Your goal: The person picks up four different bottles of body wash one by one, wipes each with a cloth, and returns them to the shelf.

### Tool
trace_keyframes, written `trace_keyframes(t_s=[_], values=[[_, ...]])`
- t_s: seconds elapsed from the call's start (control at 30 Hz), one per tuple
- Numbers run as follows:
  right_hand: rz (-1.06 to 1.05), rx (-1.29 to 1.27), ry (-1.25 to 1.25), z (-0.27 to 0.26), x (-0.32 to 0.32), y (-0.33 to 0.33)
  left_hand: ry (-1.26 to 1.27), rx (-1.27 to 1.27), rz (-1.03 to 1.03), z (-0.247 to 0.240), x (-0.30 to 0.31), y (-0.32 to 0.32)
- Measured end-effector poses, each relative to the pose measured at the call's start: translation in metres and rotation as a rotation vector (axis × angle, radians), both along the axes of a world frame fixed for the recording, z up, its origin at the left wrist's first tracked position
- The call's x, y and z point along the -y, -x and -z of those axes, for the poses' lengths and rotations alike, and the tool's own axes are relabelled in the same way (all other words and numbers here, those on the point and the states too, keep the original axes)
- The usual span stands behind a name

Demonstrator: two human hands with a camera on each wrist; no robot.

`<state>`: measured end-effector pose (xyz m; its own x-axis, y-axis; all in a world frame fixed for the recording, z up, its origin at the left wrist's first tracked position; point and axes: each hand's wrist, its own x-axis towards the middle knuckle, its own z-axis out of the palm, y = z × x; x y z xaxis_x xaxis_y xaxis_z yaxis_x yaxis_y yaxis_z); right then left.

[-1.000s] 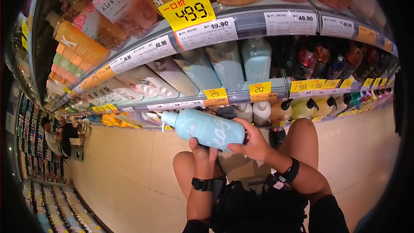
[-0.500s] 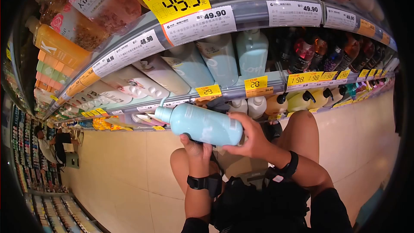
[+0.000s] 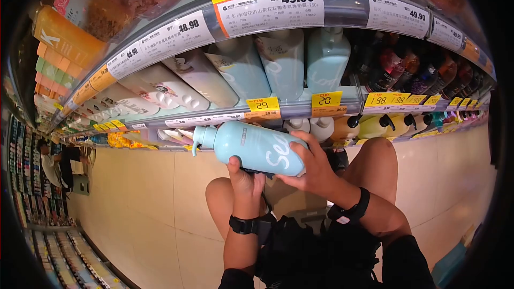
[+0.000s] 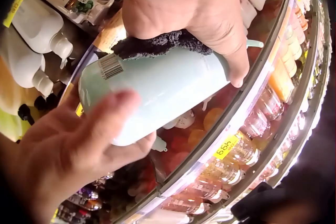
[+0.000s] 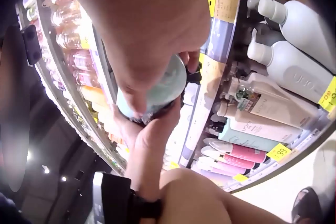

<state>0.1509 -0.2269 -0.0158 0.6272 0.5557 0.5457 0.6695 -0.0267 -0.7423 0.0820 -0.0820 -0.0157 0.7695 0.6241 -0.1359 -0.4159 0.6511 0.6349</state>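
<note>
A pale blue pump bottle (image 3: 250, 149) lies nearly level in front of the shelves, its pump pointing left and white lettering facing up. With thumb up along the near side, my left hand (image 3: 247, 183) holds it from below near the pump end. My right hand (image 3: 317, 171) grips the base end, fingers over the top and thumb beneath. In the left wrist view a barcode shows on the bottle (image 4: 173, 85), and a dark, rough-textured thing (image 4: 160, 44) sits between the left palm and the bottle. The right hand (image 5: 152, 35) covers much of the bottle in the right wrist view.
A shelf edge with price labels (image 3: 270, 10) runs across above. Similar blue bottles (image 3: 327, 63) stand on the shelf below it, dark bottles (image 3: 393, 69) to their right. More pump bottles (image 3: 373, 127) line the bottom shelf. Another person (image 3: 52, 163) is far left in the aisle.
Between my hands the bottle has turned about its long axis: a plainer, label-bearing side faced up half a second ago, large lettering now. The shelf labels appear larger and shifted in view.
</note>
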Motion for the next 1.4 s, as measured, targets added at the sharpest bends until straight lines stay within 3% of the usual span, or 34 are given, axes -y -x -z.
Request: trace_keyframes(t_s=[0.1, 0.17, 0.2, 0.27, 0.33, 0.43, 0.5, 0.53, 0.57, 0.6, 0.63, 0.7, 0.73, 0.8, 0.83, 0.87, 0.93, 0.97, 1.03, 1.07, 1.13, 1.17, 1.23, 1.27, 1.33, 1.4], values=[[-0.066, 0.065, -0.034, 0.001, 0.003, -0.003, 0.029, 0.077, 0.012, 0.0, -0.005, -0.001], [-0.351, -0.962, -0.293, -0.002, 0.007, -0.002, -0.045, 0.18, 0.054, -0.007, -0.006, -0.002], [-0.352, -0.965, -0.293, -0.005, 0.009, -0.005, -0.045, 0.178, 0.053, -0.007, -0.005, -0.003], [-0.425, -0.942, -0.001, -0.008, 0.013, -0.013, -0.017, 0.219, 0.08, -0.006, -0.002, -0.004], [-0.434, -0.959, 0.009, -0.005, 0.013, -0.01, -0.01, 0.2, 0.088, -0.006, 0.0, -0.006], [-0.323, -0.778, -0.154, 0.001, 0.006, 0.001, -0.023, 0.126, 0.125, -0.003, 0.0, -0.003], [-0.059, -0.068, 0.002, -0.005, 0.005, 0.001, -0.039, 0.079, 0.146, 0.006, 0.0, -0.001], [-0.063, -0.067, 0.004, -0.003, 0.004, 0.001, -0.06, 0.028, 0.079, 0.01, 0.002, -0.001], [-0.006, 0.125, -0.004, -0.001, 0.003, -0.001, -0.08, -0.025, 0.014, 0.013, 0.003, -0.001], [0.05, 0.317, -0.012, 0.001, 0.003, -0.002, -0.077, -0.025, 0.013, 0.014, 0.003, 0.002], [0.05, 0.318, -0.009, -0.004, 0.004, -0.002, 0.015, 0.036, 0.068, 0.009, 0.002, 0.004], [-0.081, 0.017, 0.0, -0.016, 0.007, -0.004, 0.11, 0.102, 0.123, 0.002, 0.003, 0.004], [-0.082, 0.018, 0.002, -0.013, 0.007, -0.004, 0.124, 0.129, 0.14, 0.0, 0.003, 0.003], [-0.385, -1.426, -0.231, -0.001, 0.007, -0.003, 0.138, 0.154, 0.155, 0.0, 0.003, 0.002], [-0.537, -1.491, -0.304, -0.001, 0.005, -0.005, 0.122, 0.133, 0.169, 0.001, 0.003, 0.002], [-0.536, -1.492, -0.305, 0.003, 0.004, -0.004, 0.105, 0.114, 0.183, 0.001, 0.003, 0.002], [-0.414, -1.25, -0.288, 0.006, 0.001, -0.002, 0.08, 0.101, 0.166, 0.008, 0.001, -0.001], [-0.415, -1.249, -0.289, 0.001, 0.002, -0.002, 0.055, 0.087, 0.151, 0.01, 0.002, -0.002], [-0.1, -0.207, 0.077, -0.014, 0.005, 0.0, -0.003, 0.048, 0.122, 0.009, 0.012, -0.003], [-0.105, -0.207, 0.08, -0.011, 0.004, -0.002, -0.06, 0.009, 0.09, 0.008, 0.016, -0.003], [0.016, 0.309, 0.072, -0.007, 0.003, -0.004, -0.007, 0.051, 0.114, 0.013, 0.016, -0.002], [0.018, 0.31, 0.074, -0.01, 0.004, -0.005, 0.06, 0.064, 0.144, 0.018, 0.012, 0.0], [-0.055, -0.065, -0.004, -0.021, 0.004, -0.006, 0.127, 0.079, 0.174, 0.021, 0.01, -0.001], [-0.056, -0.065, -0.005, -0.016, 0.005, -0.006, 0.097, 0.096, 0.175, 0.021, 0.009, -0.002], [-0.249, -0.921, -0.085, -0.003, 0.005, -0.005, 0.063, 0.11, 0.171, 0.021, 0.008, -0.003], [-0.269, -0.963, -0.126, -0.006, 0.007, -0.004, 0.014, 0.069, 0.144, 0.022, 0.01, -0.004]])
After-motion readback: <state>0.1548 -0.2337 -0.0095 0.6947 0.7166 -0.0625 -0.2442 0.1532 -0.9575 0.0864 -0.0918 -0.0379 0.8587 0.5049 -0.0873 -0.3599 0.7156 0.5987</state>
